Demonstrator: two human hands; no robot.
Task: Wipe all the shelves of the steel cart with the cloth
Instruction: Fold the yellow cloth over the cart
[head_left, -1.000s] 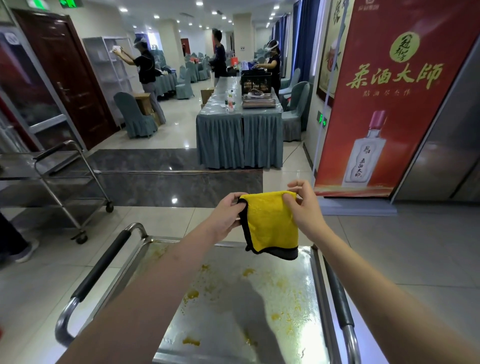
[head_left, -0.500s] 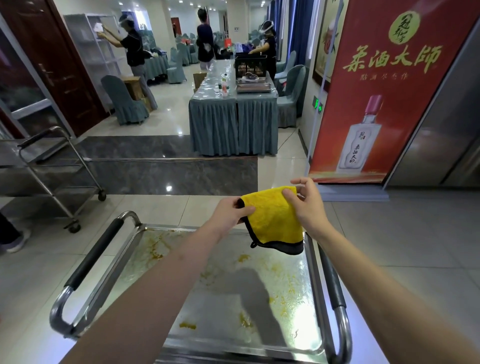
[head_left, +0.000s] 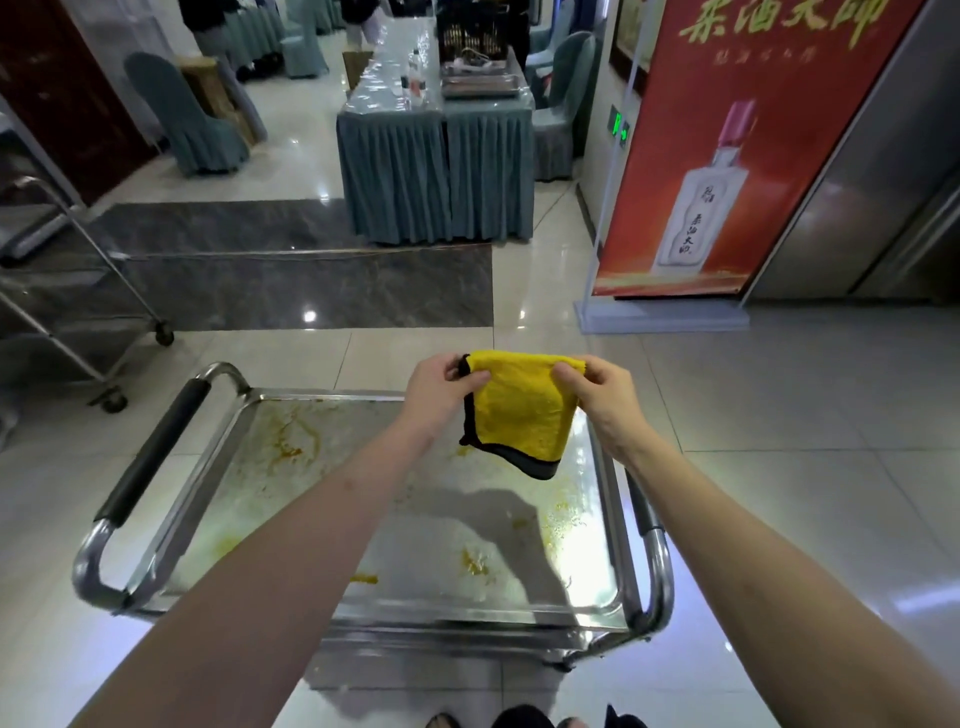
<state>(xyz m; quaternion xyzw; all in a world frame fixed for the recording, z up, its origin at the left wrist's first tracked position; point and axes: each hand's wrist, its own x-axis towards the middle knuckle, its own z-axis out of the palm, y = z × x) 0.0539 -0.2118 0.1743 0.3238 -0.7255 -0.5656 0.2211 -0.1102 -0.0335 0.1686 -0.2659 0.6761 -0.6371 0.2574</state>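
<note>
The cloth (head_left: 519, 410) is bright yellow and fluffy, folded over on itself, with a black bound edge running down its left side and along its bottom corner. It hangs in the air above the far right part of the steel cart's top shelf (head_left: 363, 499), clear of the metal, its folded top edge lying left to right and its lowest corner pointing down toward the shelf.

One cloth, two hands. The left hand (head_left: 441, 387) pinches the upper left corner between thumb and curled fingers; the right hand (head_left: 597, 387) pinches the upper right corner the same way. Each grip is closed tight on the fabric, with the cloth stretched lightly between them.

The steel cart (head_left: 249, 395) stands just in front of the person, its long axis running near to far. Its top shelf is smeared and spotted with yellow-orange residue, heaviest at the far left and near the middle of the near edge. It has two push handles (head_left: 150, 457), one on each side, each with a black sleeve.

A second steel cart (head_left: 78, 312) stands at the left on the tiled floor (head_left: 779, 415). Farther off is a long worktop (head_left: 436, 171) skirted in grey-blue cloth, and at the right a red banner (head_left: 727, 145) showing a white bottle.
</note>
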